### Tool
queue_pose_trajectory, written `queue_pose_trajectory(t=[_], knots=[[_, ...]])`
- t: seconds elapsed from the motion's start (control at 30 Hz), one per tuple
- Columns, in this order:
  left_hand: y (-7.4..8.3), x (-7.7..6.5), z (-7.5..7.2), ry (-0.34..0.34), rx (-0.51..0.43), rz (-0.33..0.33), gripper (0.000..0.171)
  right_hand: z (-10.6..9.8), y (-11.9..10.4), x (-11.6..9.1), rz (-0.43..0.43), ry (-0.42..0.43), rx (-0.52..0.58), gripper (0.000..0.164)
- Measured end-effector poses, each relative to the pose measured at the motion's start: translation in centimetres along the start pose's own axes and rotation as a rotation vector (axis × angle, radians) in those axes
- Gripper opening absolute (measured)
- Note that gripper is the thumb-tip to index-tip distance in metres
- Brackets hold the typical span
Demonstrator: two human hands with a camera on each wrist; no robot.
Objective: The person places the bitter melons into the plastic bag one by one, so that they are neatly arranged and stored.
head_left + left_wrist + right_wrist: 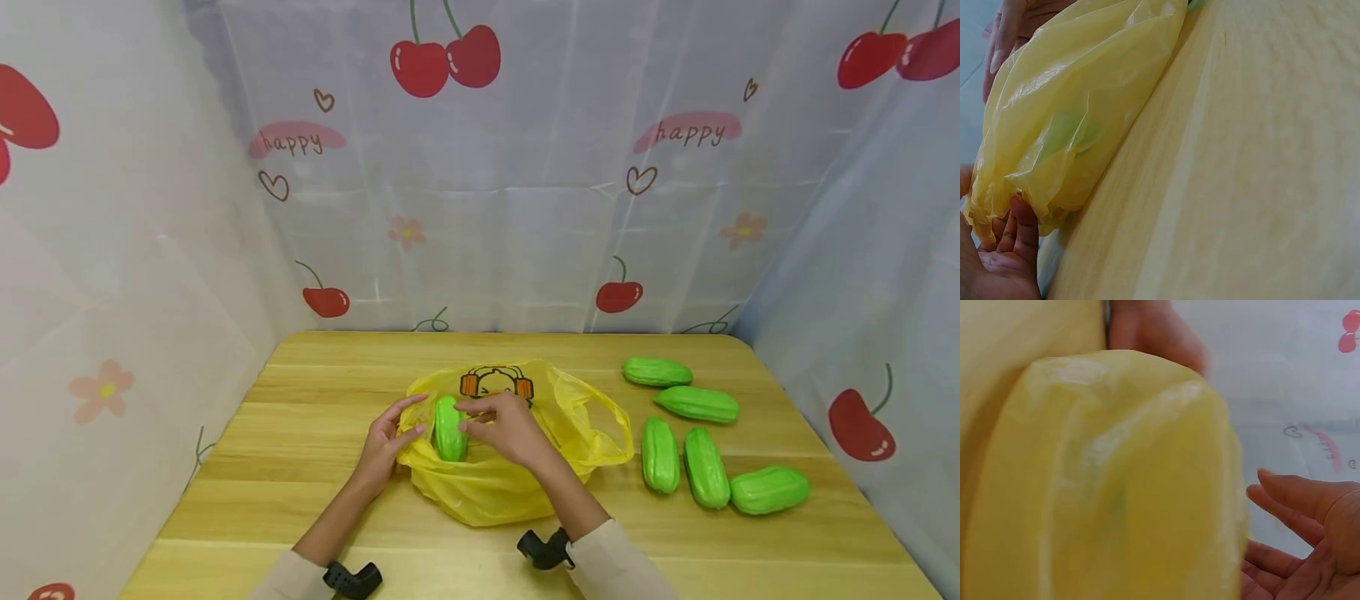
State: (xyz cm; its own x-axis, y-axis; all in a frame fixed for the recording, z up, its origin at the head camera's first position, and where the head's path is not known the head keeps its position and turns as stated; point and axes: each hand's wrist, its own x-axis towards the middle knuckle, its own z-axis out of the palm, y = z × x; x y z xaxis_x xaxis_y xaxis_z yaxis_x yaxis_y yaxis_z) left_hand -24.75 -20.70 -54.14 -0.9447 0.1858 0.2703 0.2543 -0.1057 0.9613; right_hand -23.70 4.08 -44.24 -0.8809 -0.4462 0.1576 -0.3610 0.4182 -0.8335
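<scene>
A yellow plastic bag (487, 496) lies on the table with its mouth spread and a cartoon face printed on its far side. Inside the mouth, toward the left, is a green ridged gourd (450, 429). My left hand (384, 446) holds the bag's left rim between thumb and fingers. In the left wrist view, that hand's curled fingers (1021, 228) meet the gathered plastic. My right hand (506, 427) is over the bag, thumb and fingers apart, fingertips close by the gourd's right side. Green shows faintly through the bag (1066, 134); its other contents are hidden.
Several more green gourds (660, 456) lie on the wooden table (315, 383) to the right of the bag. One bag handle (611, 417) loops out toward them. A curtain (525, 225) printed with cherries hangs behind and along both sides.
</scene>
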Motion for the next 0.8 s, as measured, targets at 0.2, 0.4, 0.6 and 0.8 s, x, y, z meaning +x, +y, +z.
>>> queue_pose_trajectory(t=[0.2, 0.4, 0.6, 0.8], knots=[[0.0, 0.0, 0.0, 0.003, 0.007, 0.005, 0.049, -1.3, -1.5, -0.5, -0.006, 0.035, -0.021, 0.032], [-0.1, -0.3, 0.0, 0.006, 0.037, 0.005, 0.048, -2.4, -2.3, -1.0, -0.002, 0.056, -0.017, 0.035], [-0.1, -0.2, 0.0, 0.003, 0.009, 0.007, 0.049, -3.6, -3.3, -1.5, 0.041, 0.09, -0.02, 0.037], [-0.1, 0.0, -0.1, 0.005, 0.01, 0.0, 0.049, -5.0, -4.0, -2.1, 0.061, 0.113, 0.026, 0.039]])
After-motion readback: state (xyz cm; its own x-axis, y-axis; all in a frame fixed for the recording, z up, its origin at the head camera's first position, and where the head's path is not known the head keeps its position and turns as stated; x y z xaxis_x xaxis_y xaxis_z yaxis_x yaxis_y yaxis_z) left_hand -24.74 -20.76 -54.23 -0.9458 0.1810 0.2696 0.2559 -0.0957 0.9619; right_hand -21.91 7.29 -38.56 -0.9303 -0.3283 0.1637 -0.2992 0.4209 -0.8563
